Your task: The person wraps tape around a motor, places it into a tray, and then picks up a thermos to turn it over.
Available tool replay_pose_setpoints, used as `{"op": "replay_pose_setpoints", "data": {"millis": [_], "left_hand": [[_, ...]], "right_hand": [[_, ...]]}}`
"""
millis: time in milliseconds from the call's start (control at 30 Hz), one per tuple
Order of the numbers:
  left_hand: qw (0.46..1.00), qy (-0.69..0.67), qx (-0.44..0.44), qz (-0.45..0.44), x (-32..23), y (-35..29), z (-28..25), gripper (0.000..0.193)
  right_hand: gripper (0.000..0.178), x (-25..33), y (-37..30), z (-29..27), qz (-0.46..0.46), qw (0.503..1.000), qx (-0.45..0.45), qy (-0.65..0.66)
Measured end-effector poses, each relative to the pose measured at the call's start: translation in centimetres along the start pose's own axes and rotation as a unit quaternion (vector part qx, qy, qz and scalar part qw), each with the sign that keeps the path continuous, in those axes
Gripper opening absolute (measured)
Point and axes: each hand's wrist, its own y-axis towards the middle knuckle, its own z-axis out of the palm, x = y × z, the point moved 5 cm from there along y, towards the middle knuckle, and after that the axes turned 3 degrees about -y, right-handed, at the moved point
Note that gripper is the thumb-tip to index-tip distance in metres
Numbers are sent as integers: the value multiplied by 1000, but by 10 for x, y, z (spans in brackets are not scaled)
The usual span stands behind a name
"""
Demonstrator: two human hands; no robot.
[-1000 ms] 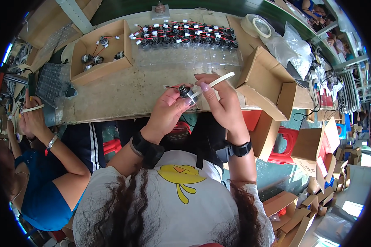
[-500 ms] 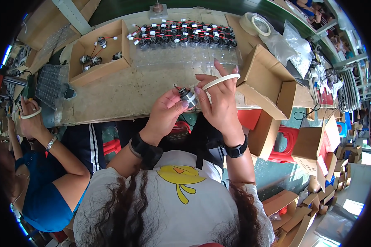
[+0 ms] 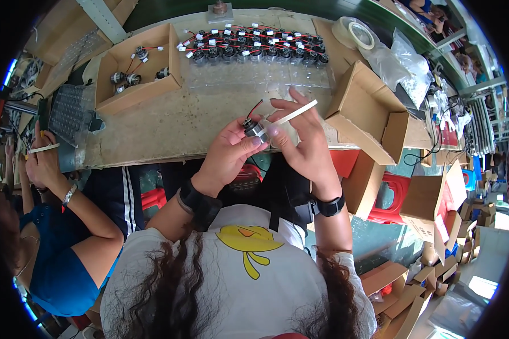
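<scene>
My left hand [image 3: 225, 150] pinches a small black-and-silver motor [image 3: 254, 130] between thumb and fingers, above the near edge of the table. A short red-and-black wire sticks up from its top. Around the fingers of my right hand [image 3: 308, 148] sits a narrow roll of white tape [image 3: 297, 112], seen nearly edge-on. The right thumb and forefinger are close together at the motor's right side, where a pale strip seems to lie against the casing. What exactly those fingertips pinch is partly hidden.
Several wired motors [image 3: 256, 52] stand in rows on a clear plastic tray [image 3: 254, 82]. A cardboard box [image 3: 144, 97] at left holds a few more. Open cardboard box [image 3: 359, 107], large tape rolls [image 3: 361, 35] and plastic bags [image 3: 410, 70] are at right. A co-worker's hand [image 3: 44, 158] is at far left.
The right hand has turned, tilting the tape roll more steeply and edge-on. The motor has rotated slightly in my left hand, and its wire now points up.
</scene>
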Motion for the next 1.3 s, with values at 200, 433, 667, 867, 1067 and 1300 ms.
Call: {"op": "replay_pose_setpoints", "data": {"millis": [200, 433, 667, 867, 1067, 1300], "left_hand": [[1000, -3, 23, 20, 5, -2, 0, 40], [999, -26, 34, 14, 6, -2, 2, 42], [999, -44, 15, 21, 8, 2, -1, 37], [1000, -12, -26, -6, 4, -3, -6, 34], [998, -15, 21, 49, 2, -6, -1, 36], [999, -21, 2, 34, 0, -4, 11, 39]], "right_hand": [[9, 21, -2, 0, -120, 961, -25, -247], [8, 15, -4, 14, -131, 947, -58, -287], [7, 18, -4, 16, -139, 935, -69, -318], [10, 23, 1, -2, -114, 969, -65, -212], [11, 26, 1, -2, -122, 950, -68, -279], [10, 22, -1, 10, -117, 951, -78, -275]]}}
